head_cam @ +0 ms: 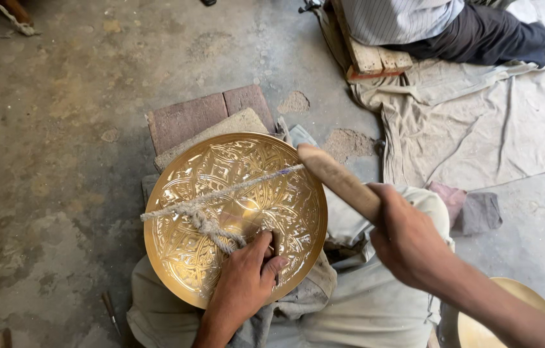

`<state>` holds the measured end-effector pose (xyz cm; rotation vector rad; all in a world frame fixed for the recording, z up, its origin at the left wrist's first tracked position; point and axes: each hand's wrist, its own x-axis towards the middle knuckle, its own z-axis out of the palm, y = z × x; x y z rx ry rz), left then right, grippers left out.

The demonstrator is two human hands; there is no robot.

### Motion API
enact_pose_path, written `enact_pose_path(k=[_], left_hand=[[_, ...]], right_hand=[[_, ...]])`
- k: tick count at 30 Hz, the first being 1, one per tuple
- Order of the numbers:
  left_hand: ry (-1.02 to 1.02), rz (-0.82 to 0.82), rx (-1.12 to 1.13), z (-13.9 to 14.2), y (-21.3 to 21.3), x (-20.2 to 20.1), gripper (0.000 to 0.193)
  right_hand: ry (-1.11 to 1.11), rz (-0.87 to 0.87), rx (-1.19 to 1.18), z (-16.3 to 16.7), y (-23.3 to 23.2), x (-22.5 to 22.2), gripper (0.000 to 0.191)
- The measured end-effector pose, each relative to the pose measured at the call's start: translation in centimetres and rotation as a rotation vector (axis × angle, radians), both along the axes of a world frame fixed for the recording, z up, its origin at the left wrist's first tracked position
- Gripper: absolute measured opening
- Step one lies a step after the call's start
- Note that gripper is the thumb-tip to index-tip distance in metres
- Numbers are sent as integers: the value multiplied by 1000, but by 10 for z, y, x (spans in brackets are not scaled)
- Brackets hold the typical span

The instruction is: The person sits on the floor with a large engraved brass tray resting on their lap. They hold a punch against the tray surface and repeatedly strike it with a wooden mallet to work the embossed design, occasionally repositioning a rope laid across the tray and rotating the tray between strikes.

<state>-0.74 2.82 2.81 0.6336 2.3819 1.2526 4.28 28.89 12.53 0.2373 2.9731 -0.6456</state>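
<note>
A round brass plate (182,258) with engraved patterns leans on my lap, tilted toward me. A frayed rope (221,196) stretches across its face. My left hand (243,283) rests on the plate's lower part, fingers closed on a small tool and touching the rope's knotted end. My right hand (408,241) is raised to the right of the plate, gripping a wooden stick (337,179) whose tip hovers over the plate's upper right rim.
Bricks and a stone slab (204,119) lie behind the plate on the concrete floor. Another person (453,26) sits on a wooden block at the top right, on a beige cloth (478,122). A second brass dish (498,319) is at my right.
</note>
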Motion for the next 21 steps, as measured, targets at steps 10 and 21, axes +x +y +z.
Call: enact_pose_path(k=[10, 21], left_hand=[[-68, 209, 61, -24, 4, 23, 25], [-178, 352, 114, -9, 1, 33, 24]], right_hand=[[141, 139, -31, 6, 24, 13, 56], [176, 87, 73, -2, 31, 17, 47]])
